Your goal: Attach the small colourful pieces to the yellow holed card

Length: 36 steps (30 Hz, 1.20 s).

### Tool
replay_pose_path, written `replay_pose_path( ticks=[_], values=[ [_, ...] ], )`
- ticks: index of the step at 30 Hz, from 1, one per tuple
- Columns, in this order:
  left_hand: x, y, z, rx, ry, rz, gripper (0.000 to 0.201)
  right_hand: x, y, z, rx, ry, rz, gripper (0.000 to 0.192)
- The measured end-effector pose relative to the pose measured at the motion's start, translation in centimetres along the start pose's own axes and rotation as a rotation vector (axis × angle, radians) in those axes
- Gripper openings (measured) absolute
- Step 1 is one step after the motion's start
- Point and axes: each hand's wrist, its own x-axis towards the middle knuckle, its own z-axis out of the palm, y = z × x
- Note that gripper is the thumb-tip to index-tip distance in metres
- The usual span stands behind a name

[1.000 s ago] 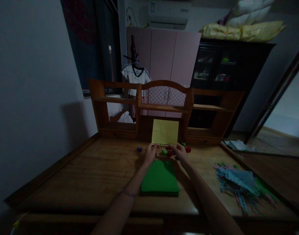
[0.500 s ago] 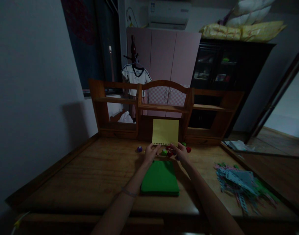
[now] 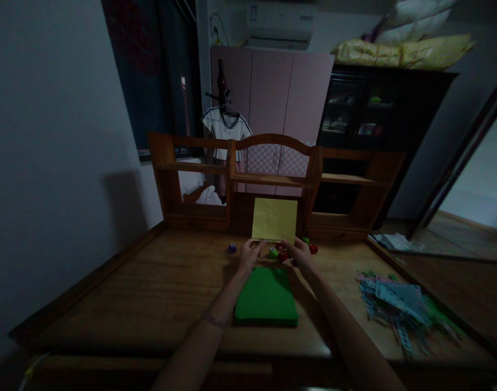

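A yellow sheet of paper [image 3: 274, 218], with a row of holes along its lower edge, is held up above the desk. My left hand [image 3: 249, 255] pinches its lower left part, and my right hand [image 3: 300, 253] pinches its lower right corner. Below and nearer me lies a stack of green sheets [image 3: 266, 297], flat on the desk. Behind my hands sit a small green punch-like piece [image 3: 273, 253] and a red one [image 3: 282, 256], partly hidden by my right hand. A purple piece [image 3: 232, 247] stands left of my left hand.
A heap of cut paper scraps [image 3: 398, 304], blue, green and pink, covers the right side of the wooden desk [image 3: 150, 293]. A wooden shelf unit [image 3: 272, 178] rises along the desk's back edge. The wall [image 3: 69, 163] borders the left side.
The yellow sheet has shifted very slightly to the left at its lower edge. Both hands keep their hold, and everything else stays in place.
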Motion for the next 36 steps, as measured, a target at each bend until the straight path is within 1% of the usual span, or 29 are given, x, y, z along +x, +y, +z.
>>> replay_pose_path(
  ticks=[5,11,15,19,26,31,36],
  values=[
    [0.0,0.1,0.0,-0.013,0.002,0.012,0.04,0.1,-0.1,0.0,0.004,0.025,0.035,0.046],
    [-0.2,0.3,0.1,-0.04,0.019,0.007,0.041,0.1,0.1,0.1,0.023,0.02,-0.01,0.045],
    [-0.3,0.5,0.1,-0.039,0.011,0.027,0.039,0.0,0.2,0.1,-0.022,0.021,0.01,0.045],
    [-0.3,0.5,0.0,-0.027,0.017,0.015,0.04,0.0,0.1,0.1,-0.029,0.033,0.016,0.045],
    [0.0,0.0,0.0,-0.032,0.013,0.027,0.037,0.2,0.3,-0.1,0.003,-0.011,-0.009,0.045],
    [0.3,-0.6,-0.1,-0.028,0.017,0.038,0.036,0.2,0.4,-0.1,-0.028,0.025,-0.005,0.045],
    [0.4,-1.0,-0.2,-0.034,0.001,0.056,0.036,0.0,0.0,0.0,-0.036,0.009,-0.011,0.047]
  ],
)
